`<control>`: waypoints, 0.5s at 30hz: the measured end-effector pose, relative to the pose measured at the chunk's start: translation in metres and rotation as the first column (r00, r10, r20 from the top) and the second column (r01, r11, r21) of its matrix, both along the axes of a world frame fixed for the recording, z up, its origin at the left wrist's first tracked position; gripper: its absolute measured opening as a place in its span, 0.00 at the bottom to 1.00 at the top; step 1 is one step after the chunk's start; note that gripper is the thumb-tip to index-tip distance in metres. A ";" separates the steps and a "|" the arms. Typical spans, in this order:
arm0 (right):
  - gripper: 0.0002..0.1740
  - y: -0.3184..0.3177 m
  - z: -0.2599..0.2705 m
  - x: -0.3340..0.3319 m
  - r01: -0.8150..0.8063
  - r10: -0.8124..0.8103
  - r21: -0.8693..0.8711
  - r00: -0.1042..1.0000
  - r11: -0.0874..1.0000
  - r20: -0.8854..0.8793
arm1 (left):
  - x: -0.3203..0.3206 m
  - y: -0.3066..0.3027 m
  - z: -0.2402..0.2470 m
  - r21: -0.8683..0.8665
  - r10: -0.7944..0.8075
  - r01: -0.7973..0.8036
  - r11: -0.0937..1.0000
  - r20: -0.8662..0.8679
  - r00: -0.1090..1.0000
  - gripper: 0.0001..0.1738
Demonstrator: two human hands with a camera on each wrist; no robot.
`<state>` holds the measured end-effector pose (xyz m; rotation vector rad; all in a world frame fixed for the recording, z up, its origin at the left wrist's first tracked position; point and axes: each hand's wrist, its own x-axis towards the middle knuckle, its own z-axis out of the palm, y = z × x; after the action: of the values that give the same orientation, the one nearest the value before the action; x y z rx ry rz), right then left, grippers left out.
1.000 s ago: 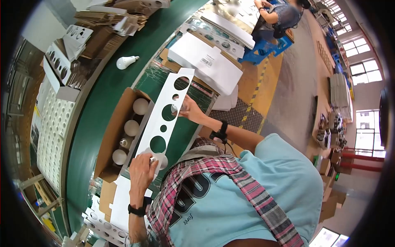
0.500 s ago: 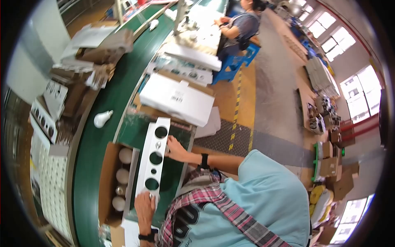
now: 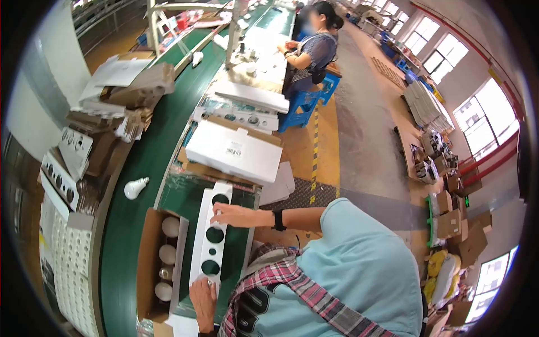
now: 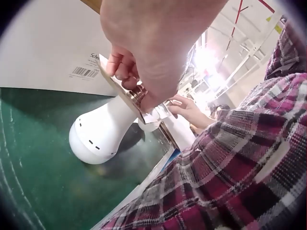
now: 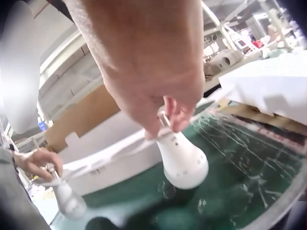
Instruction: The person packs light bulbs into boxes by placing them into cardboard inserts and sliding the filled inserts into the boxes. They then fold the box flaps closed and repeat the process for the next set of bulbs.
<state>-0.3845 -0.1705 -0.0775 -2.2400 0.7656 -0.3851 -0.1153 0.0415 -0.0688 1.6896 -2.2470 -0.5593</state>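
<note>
A long white card insert with round holes is held over the green surface. At its near end my left hand pinches the metal screw base of a white light bulb, whose globe hangs below the card. Farther up, my right hand reaches over the insert. In the right wrist view its fingertips pinch the base of a second bulb, globe downward beneath the card's edge. Beside the insert stands an open brown box with several bulbs inside.
A loose bulb lies on the green conveyor. Ahead is a closed white box with a barcode. Stacked cardboard and a white perforated tray line the left side. Another person sits farther along the bench.
My right hand has moved from the insert's outer side to over its upper face. My left hand stays at the near end. The head view has swung up and along the bench.
</note>
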 end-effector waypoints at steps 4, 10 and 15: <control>0.15 0.000 -0.020 0.001 -0.134 0.005 -0.465 0.963 0.875 -0.269 | 0.000 0.004 0.000 0.029 0.052 -0.051 0.998 -0.054 0.997 0.15; 0.10 0.005 0.118 0.038 -0.097 0.090 -0.122 0.994 0.988 -0.067 | 0.026 0.032 0.108 -0.068 0.288 -0.290 0.955 -0.035 0.957 0.13; 0.12 -0.003 0.153 0.100 -0.100 0.144 -0.283 0.980 0.954 0.138 | 0.065 0.042 0.148 -0.248 0.510 -0.474 0.845 0.108 0.853 0.11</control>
<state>-0.2844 -0.1739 0.0751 -2.4643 0.5115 -0.6323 -0.0500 0.0831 0.0793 2.1510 -1.7684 -0.0477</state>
